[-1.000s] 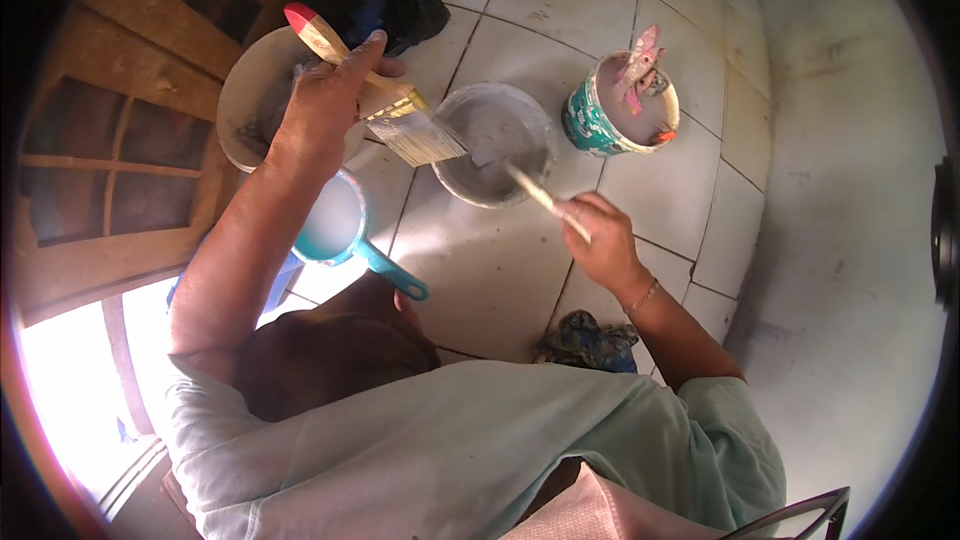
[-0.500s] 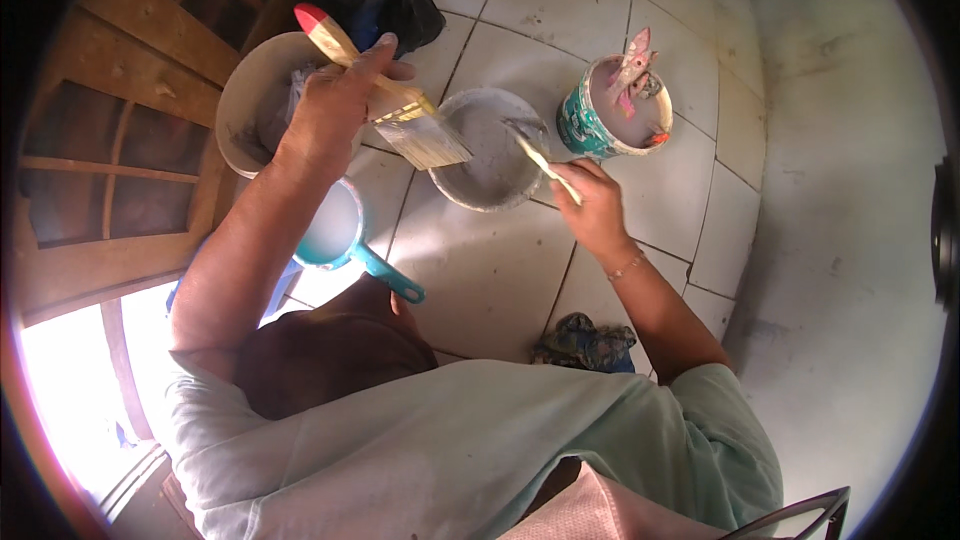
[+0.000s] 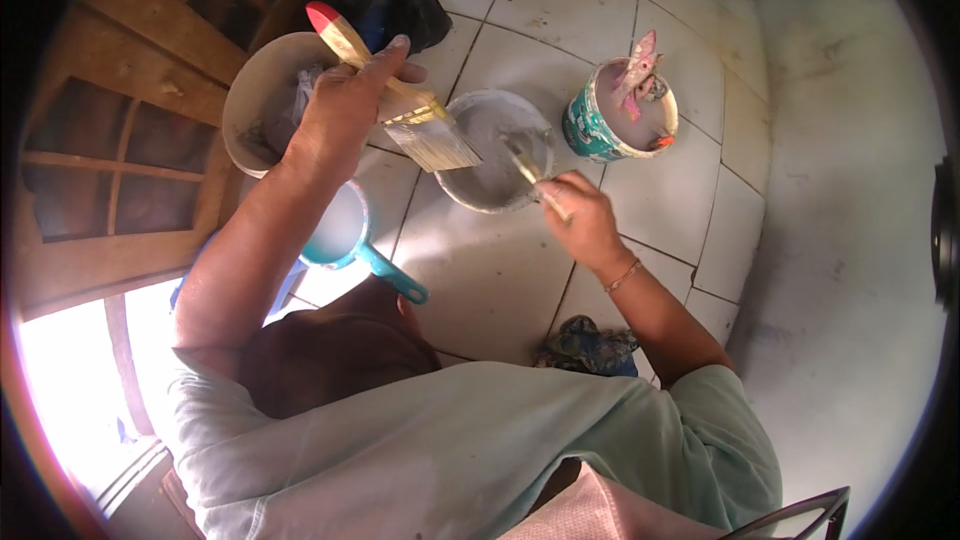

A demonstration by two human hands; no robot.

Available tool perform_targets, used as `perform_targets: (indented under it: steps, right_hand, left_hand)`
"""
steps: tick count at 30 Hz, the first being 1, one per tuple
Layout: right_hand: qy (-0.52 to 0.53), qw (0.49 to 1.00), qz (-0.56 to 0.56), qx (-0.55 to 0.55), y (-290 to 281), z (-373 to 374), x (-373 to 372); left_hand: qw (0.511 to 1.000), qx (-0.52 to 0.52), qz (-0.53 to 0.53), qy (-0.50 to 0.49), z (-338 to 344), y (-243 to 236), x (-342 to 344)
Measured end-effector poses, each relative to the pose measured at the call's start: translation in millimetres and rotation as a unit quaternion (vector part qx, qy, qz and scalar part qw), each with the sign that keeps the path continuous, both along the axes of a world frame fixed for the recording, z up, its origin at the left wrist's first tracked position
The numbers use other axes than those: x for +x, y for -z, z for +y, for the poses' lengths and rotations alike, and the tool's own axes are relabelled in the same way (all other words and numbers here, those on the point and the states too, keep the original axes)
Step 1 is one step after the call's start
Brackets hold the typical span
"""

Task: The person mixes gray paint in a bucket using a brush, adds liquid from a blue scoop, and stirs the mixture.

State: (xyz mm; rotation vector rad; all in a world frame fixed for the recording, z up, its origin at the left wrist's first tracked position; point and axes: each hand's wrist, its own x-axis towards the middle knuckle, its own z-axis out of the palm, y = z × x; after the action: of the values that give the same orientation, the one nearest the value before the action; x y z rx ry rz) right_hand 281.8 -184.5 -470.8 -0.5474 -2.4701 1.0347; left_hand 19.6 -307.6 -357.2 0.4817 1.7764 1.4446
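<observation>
My left hand (image 3: 335, 118) is closed around the wooden handle of a wide, flat paintbrush (image 3: 440, 144). The brush has a red handle end, and its pale bristles hang over the left edge of a round grey basin (image 3: 497, 209). Grey, wet-looking material lies in the basin. My right hand (image 3: 582, 218) grips a slim pale-handled tool (image 3: 526, 162) at the basin's right side. The tool's far end is down in the basin, blurred against the grey material, so its kind is unclear.
Right of the basin stands a green bucket (image 3: 590, 130) of greyish liquid with a pink-stained object (image 3: 638, 72) sticking out. A cream bucket (image 3: 240, 110) and a turquoise dipper (image 3: 395, 276) are at left. A dark crumpled bundle (image 3: 588, 345) lies near me. A wall (image 3: 850, 240) rises at right.
My right hand has shifted slightly left with the tool, whose far end now sits lower in the basin. The left hand and paintbrush have barely moved.
</observation>
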Motion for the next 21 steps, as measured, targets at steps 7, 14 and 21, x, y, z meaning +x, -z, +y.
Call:
perform_targets:
  steps: [7,14,21]
  right_hand:
    - [-0.033,0.997,-0.065,-0.009,-33,0,22]
    - [-0.014,0.999,-0.022,-0.024,-21,-16,19]
    - [0.04,0.999,0.0,0.029,-9,8,8]
  left_hand:
    - [1.0,-0.012,0.013,-0.008,-1,-2,-2]
    - [1.0,-0.021,0.017,0.006,3,-8,9]
    - [1.0,-0.005,-0.004,-0.015,-2,-3,7]
